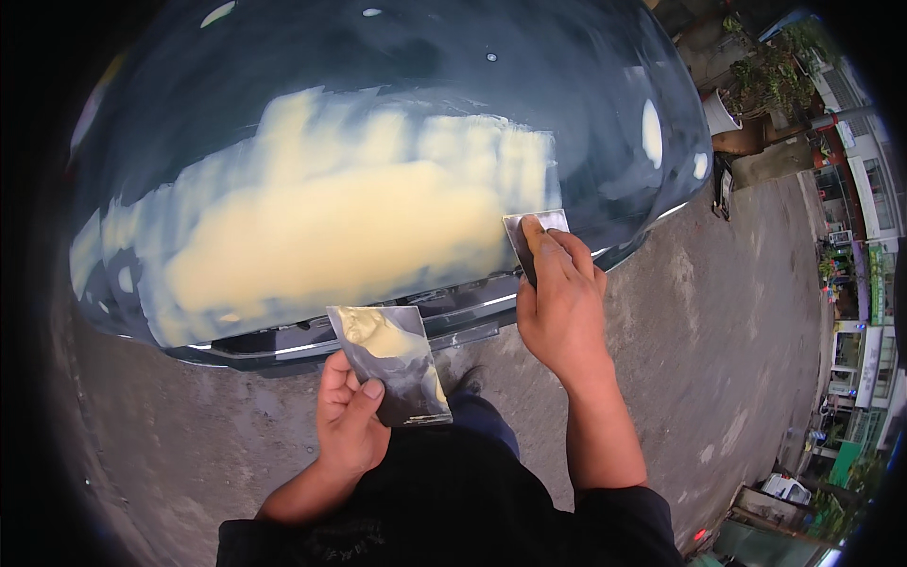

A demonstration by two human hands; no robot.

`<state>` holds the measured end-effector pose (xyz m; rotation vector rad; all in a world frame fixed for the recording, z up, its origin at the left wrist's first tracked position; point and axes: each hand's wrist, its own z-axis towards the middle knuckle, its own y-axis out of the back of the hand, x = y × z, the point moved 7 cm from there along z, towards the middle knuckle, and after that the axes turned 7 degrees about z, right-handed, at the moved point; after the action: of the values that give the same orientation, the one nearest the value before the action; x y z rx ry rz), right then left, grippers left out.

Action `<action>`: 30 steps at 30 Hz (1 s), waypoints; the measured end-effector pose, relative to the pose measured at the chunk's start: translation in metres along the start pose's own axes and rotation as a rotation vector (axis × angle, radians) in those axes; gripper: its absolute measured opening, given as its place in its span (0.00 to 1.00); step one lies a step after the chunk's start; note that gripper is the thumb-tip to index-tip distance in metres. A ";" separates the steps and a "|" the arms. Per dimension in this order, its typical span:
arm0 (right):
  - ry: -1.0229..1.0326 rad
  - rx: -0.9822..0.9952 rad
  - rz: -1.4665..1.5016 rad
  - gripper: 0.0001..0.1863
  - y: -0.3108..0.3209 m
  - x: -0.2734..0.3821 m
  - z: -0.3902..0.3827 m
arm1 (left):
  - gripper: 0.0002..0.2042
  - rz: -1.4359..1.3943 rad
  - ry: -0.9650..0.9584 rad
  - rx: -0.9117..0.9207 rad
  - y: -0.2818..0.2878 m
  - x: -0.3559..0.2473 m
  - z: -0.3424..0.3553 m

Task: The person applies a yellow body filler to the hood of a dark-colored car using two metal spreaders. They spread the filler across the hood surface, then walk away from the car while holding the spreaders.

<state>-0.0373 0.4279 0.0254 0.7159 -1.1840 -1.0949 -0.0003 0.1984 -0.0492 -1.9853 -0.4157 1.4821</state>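
Note:
A dark green car panel bears a broad pale cream patch of filler with streaky edges. My left hand is closed on a flat plate with a lump of cream paste on its top part, held low in front of the panel. My right hand is closed on a thin metal spreader, fingers laid along it, at the right edge of the filler patch; whether the blade touches the panel I cannot tell for sure.
Below the panel's trim edge lies grey concrete ground, with my shoe on it. Potted plants stand beyond the panel's upper right. A row of shopfronts and a small white vehicle line the far right.

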 end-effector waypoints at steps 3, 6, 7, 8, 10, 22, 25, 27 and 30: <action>-0.023 -0.040 0.016 0.32 -0.012 -0.005 -0.017 | 0.19 -0.001 -0.010 0.027 -0.003 -0.002 0.002; -0.032 -0.092 0.037 0.30 -0.027 -0.009 -0.033 | 0.20 0.030 -0.003 0.007 -0.002 -0.002 0.003; -0.031 -0.107 0.041 0.30 -0.032 -0.011 -0.037 | 0.21 0.042 0.002 0.001 0.001 -0.002 0.003; -0.030 -0.121 0.045 0.30 -0.037 -0.013 -0.042 | 0.22 0.054 0.006 -0.006 0.002 -0.002 0.003; 0.004 -0.149 0.038 0.30 -0.044 -0.016 -0.051 | 0.22 0.066 0.008 -0.003 0.000 -0.004 0.004; -0.181 -0.144 0.238 0.33 -0.048 -0.028 -0.089 | 0.21 0.104 0.025 0.032 -0.009 -0.009 0.005; -0.332 -0.297 0.415 0.32 -0.022 -0.060 -0.064 | 0.20 0.116 0.020 0.032 -0.008 -0.011 0.004; -0.402 -0.364 0.469 0.31 -0.012 -0.072 -0.051 | 0.20 0.126 0.013 0.034 -0.007 -0.013 0.004; -0.471 -0.281 0.558 0.31 -0.016 -0.058 -0.043 | 0.20 0.140 0.001 0.032 -0.004 -0.017 0.004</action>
<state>-0.0006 0.4726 -0.0213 -0.1100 -1.4695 -0.9415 -0.0086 0.1923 -0.0350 -2.0256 -0.2546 1.5627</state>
